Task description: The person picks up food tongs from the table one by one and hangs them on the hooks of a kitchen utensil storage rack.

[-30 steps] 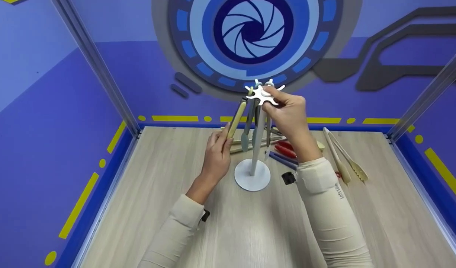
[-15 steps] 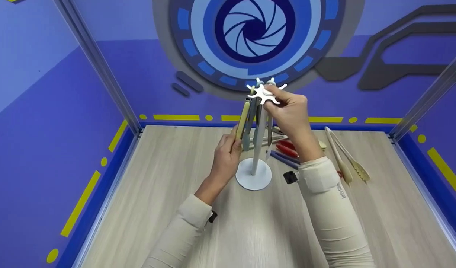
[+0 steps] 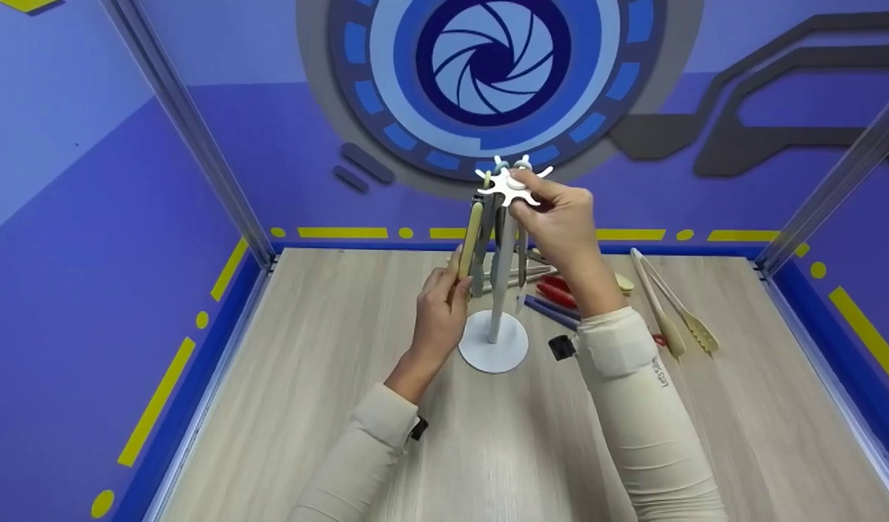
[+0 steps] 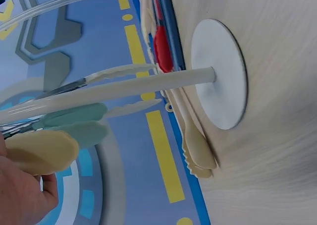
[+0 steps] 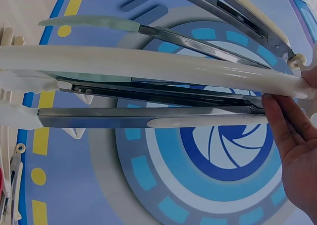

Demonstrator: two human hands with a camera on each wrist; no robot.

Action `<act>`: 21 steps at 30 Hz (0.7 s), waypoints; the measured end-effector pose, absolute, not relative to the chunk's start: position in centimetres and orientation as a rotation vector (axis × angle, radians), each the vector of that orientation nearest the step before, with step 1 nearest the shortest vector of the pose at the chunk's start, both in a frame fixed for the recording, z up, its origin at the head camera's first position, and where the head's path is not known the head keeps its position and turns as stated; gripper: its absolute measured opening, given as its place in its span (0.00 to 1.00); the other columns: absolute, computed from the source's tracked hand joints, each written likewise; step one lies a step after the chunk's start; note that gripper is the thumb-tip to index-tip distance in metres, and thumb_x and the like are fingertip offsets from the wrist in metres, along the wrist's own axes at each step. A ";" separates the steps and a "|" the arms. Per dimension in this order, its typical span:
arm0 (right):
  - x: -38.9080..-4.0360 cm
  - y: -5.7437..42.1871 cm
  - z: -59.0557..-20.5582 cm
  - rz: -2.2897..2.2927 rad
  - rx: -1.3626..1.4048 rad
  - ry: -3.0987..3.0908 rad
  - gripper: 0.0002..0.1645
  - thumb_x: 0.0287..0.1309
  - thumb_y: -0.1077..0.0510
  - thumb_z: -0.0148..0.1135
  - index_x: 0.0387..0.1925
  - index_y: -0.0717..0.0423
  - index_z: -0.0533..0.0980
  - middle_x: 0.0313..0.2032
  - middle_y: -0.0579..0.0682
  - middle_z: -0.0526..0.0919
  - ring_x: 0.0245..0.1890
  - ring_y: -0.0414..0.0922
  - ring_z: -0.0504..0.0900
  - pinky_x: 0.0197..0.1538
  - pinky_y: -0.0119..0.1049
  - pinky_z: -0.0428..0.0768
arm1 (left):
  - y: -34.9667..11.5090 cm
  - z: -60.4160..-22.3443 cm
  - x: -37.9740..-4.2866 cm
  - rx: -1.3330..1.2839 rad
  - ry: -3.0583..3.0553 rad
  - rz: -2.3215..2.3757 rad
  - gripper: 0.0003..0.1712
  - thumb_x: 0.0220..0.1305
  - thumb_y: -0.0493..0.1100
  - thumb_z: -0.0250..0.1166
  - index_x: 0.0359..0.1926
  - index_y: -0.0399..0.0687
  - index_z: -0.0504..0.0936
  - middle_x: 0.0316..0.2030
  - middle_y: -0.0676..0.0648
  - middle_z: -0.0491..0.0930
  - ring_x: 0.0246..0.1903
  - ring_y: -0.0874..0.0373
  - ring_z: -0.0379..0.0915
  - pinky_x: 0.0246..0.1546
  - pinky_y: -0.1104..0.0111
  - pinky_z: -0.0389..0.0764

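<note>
A white hanging stand with a hooked top rises from a round base in the head view. My right hand pinches that top with thumb and fingers. On its left side, pale yellow tongs hang nearly upright, their ring at one hook. My left hand holds these tongs low down; their yellow tip shows above the fingers in the left wrist view. Green-tipped tongs and white-tipped tongs hang from other hooks, close to the pole.
Behind the stand lie several tongs, among them red ones and blue ones. Beige tongs lie spread at the right. Blue panels with metal posts enclose the wooden table.
My left hand has moved to the right with the yellow tongs, bringing them closer to the pole and more upright. My right hand stays on the stand's top.
</note>
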State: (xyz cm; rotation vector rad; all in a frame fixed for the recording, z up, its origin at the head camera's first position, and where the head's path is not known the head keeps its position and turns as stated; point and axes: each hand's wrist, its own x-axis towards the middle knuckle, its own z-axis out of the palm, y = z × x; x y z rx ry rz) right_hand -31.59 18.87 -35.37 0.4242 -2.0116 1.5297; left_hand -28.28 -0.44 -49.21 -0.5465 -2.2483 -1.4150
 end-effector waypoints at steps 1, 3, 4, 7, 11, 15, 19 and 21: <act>-31.6 18.8 -35.3 1.525 0.426 -2.014 0.20 0.59 0.69 0.70 0.53 0.55 0.89 0.48 0.61 0.93 0.29 0.31 0.83 0.32 0.22 0.83 | -0.4 -49.3 -28.3 -0.543 -2.242 -1.407 0.32 0.82 0.46 0.58 0.81 0.48 0.66 0.42 0.40 0.79 0.36 0.60 0.73 0.37 0.71 0.79; -31.5 18.8 -35.3 1.530 0.428 -2.014 0.20 0.58 0.70 0.69 0.52 0.56 0.90 0.47 0.62 0.93 0.29 0.31 0.83 0.32 0.22 0.82 | -0.4 -49.5 -28.4 -0.534 -2.227 -1.391 0.32 0.81 0.45 0.59 0.81 0.48 0.67 0.42 0.41 0.80 0.37 0.59 0.73 0.38 0.71 0.79; -31.5 18.8 -35.2 1.530 0.429 -2.014 0.20 0.58 0.70 0.70 0.52 0.56 0.90 0.46 0.62 0.93 0.28 0.30 0.82 0.31 0.22 0.82 | -0.4 -49.6 -28.4 -0.529 -2.220 -1.387 0.32 0.81 0.45 0.59 0.81 0.48 0.67 0.42 0.41 0.80 0.37 0.59 0.74 0.38 0.70 0.80; -31.4 18.7 -35.1 1.529 0.426 -2.008 0.19 0.58 0.70 0.70 0.51 0.55 0.90 0.41 0.63 0.93 0.26 0.30 0.80 0.30 0.21 0.80 | -0.3 -49.8 -28.5 -0.513 -2.206 -1.365 0.32 0.80 0.45 0.60 0.80 0.47 0.68 0.42 0.42 0.80 0.37 0.59 0.74 0.38 0.70 0.79; -31.5 18.7 -35.2 1.519 0.431 -2.008 0.19 0.58 0.69 0.70 0.51 0.55 0.91 0.39 0.63 0.92 0.25 0.30 0.79 0.29 0.22 0.80 | -0.3 -50.1 -28.7 -0.494 -2.191 -1.336 0.31 0.79 0.44 0.61 0.79 0.46 0.70 0.40 0.42 0.80 0.36 0.59 0.72 0.37 0.70 0.77; -31.6 18.7 -35.4 1.529 0.446 -2.006 0.20 0.58 0.70 0.70 0.51 0.56 0.90 0.43 0.64 0.93 0.27 0.30 0.81 0.32 0.22 0.82 | -0.2 -50.2 -28.6 -0.495 -2.192 -1.345 0.32 0.79 0.44 0.61 0.79 0.44 0.69 0.40 0.42 0.79 0.36 0.60 0.70 0.36 0.70 0.75; -31.6 18.9 -35.5 1.526 0.459 -1.998 0.20 0.58 0.71 0.70 0.52 0.56 0.90 0.45 0.65 0.92 0.28 0.29 0.82 0.34 0.21 0.83 | 0.0 -50.1 -28.4 -0.501 -2.211 -1.377 0.32 0.81 0.47 0.59 0.80 0.47 0.67 0.41 0.42 0.79 0.37 0.61 0.69 0.38 0.71 0.75; -31.6 19.0 -35.5 1.515 0.472 -1.997 0.20 0.59 0.70 0.70 0.52 0.56 0.89 0.46 0.65 0.92 0.28 0.29 0.83 0.34 0.21 0.83 | 0.1 -49.9 -28.4 -0.499 -2.220 -1.401 0.33 0.81 0.48 0.59 0.81 0.49 0.67 0.42 0.42 0.79 0.36 0.62 0.69 0.38 0.72 0.75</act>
